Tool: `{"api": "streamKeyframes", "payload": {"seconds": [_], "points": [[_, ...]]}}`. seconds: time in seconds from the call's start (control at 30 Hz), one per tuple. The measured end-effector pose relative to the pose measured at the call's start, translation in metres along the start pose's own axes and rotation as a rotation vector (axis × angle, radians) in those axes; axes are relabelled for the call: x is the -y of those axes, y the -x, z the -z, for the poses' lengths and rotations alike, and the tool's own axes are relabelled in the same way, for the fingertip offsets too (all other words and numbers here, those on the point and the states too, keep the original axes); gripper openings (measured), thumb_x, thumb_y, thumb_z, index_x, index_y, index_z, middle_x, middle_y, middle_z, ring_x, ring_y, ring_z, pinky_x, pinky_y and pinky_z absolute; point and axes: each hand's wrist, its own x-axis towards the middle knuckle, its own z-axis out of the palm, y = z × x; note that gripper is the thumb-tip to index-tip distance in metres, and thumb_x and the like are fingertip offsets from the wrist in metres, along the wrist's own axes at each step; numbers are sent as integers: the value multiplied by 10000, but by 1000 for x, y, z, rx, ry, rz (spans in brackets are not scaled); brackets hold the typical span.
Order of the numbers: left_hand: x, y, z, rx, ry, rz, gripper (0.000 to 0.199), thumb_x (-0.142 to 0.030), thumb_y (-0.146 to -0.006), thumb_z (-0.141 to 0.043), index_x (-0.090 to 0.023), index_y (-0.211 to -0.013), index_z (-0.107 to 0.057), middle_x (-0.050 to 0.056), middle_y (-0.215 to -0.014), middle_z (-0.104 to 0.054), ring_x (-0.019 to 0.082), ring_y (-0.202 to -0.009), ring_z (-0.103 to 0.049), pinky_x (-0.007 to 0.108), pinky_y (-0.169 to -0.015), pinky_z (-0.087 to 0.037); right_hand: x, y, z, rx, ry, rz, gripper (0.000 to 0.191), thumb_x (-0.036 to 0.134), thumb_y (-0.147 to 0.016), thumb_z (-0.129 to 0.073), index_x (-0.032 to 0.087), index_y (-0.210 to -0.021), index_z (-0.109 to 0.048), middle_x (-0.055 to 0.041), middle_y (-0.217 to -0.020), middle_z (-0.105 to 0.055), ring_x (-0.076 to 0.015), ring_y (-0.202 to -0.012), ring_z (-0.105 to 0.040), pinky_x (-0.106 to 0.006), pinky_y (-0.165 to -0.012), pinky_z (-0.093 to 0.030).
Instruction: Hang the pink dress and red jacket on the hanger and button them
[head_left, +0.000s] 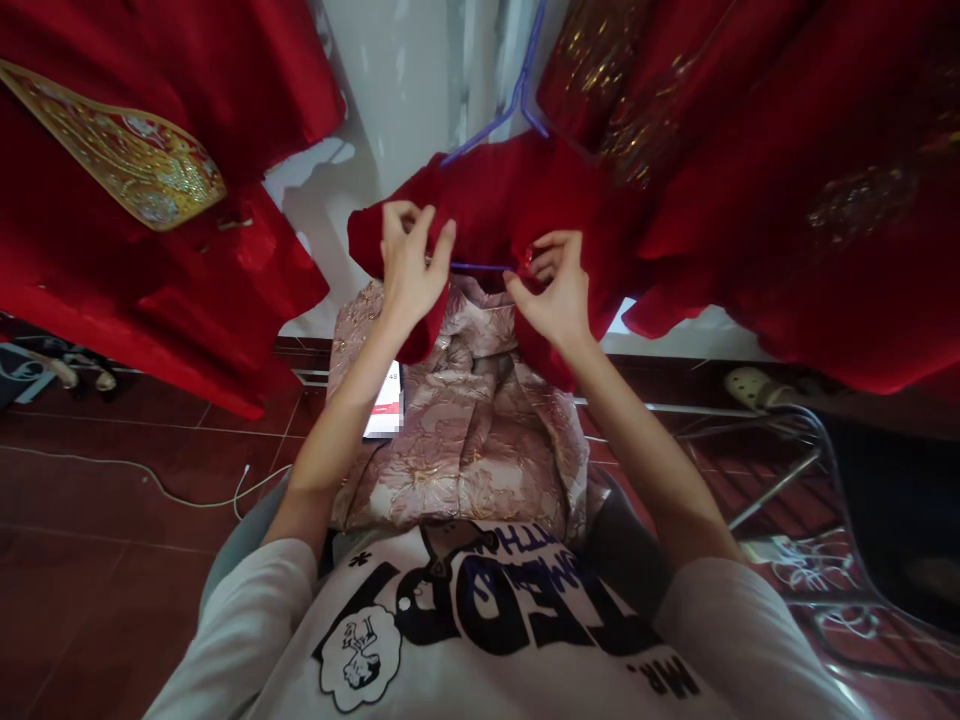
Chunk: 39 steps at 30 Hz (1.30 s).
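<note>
A red garment hangs in front of me on a purple hanger, whose lower bar shows at its opening. My left hand is at the garment's left side, fingers bent and closed on the red cloth. On the other side my right hand pinches the cloth near its edge, by a small shiny red spot. Both fingertips are partly hidden in the folds. Below the hands, a pink brocade garment with a raised pattern lies over my lap. A lit phone rests on it beside my left forearm.
Red garments with gold decoration hang at the left and right. A white cable runs over the red tiled floor. To the right stand a metal-framed chair and a pale clog. Dark shoes lie at far left.
</note>
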Motion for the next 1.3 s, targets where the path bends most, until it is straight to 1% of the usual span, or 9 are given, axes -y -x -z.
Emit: {"api": "streamKeyframes", "payload": {"seconds": [0.1, 0.2, 0.37, 0.6, 0.7, 0.83, 0.93, 1.1, 1.3], "points": [[-23, 17, -20, 50, 24, -24, 426, -618, -1090, -452, -237, -1133, -635, 120, -1137, -548, 280, -1093, -630, 423, -991, -518, 3, -2, -9, -24, -35, 61, 460, 520, -880, -673, 241, -1228, -560, -22, -946, -617, -181, -847, -621, -369, -819, -552], [-37, 29, -33, 94, 36, -18, 309, -506, -1111, -489, -227, -1128, -622, 117, -1143, -557, 253, -1009, -654, 380, -921, -549, 9, 3, -18, 28, -102, 95, 353, 455, -934, -603, 248, -1218, -571, -8, -926, -589, -160, -812, -597, -348, -802, -539], [-33, 43, -39, -8, 108, 97, 125, -332, -1074, -618, -240, -1149, -580, 113, -1181, -589, 273, -1066, -661, 388, -912, -578, 18, 24, -21, 88, -223, 111, 274, 348, -933, -575, 256, -1191, -561, -1, -933, -565, -142, -792, -585, -332, -792, -535], [-27, 63, -50, -19, 309, 153, 358, -126, -998, -674, -253, -1291, -512, 59, -1068, -676, 215, -1028, -708, 382, -957, -586, 17, 30, -20, 168, -366, 36, 386, 375, -848, -695, 275, -1175, -517, -23, -1057, -634, -163, -936, -665, -318, -799, -599], [-25, 63, -52, -79, 397, 200, 344, -71, -965, -672, -251, -1223, -533, 30, -1037, -693, 176, -1004, -723, 343, -948, -591, 15, 29, -19, 193, -365, 18, 427, 468, -880, -703, 289, -1226, -527, -29, -1098, -654, -179, -1015, -677, -336, -851, -626], [-27, 61, -47, -93, 422, 180, 248, -18, -911, -673, -219, -1025, -582, 11, -986, -712, 157, -953, -730, 302, -917, -594, 11, 27, -16, 179, -351, 28, 418, 566, -956, -644, 308, -1273, -555, -38, -1131, -667, -189, -1101, -684, -348, -917, -637], [-33, 62, -38, -59, 366, 130, 227, -17, -924, -652, -214, -1028, -605, 17, -1009, -727, 162, -958, -730, 298, -906, -594, 11, 27, -15, 142, -349, 30, 435, 601, -965, -641, 301, -1273, -584, -47, -1134, -686, -202, -1133, -693, -359, -935, -643], [-47, 60, -20, 57, 214, 11, 259, 11, -910, -602, -209, -1046, -599, 33, -1046, -719, 182, -984, -716, 313, -897, -585, 18, 27, -11, 120, -330, 26, 460, 619, -943, -669, 281, -1251, -620, -41, -1108, -730, -203, -1064, -729, -365, -883, -666], [-57, 56, -3, 158, 134, -17, 129, -99, -929, -655, -200, -999, -612, 42, -982, -690, 197, -914, -706, 322, -855, -588, 39, 28, -3, 61, -281, 25, 313, 538, -939, -702, 244, -1043, -702, -39, -1108, -754, -206, -1065, -739, -368, -885, -670]]}}
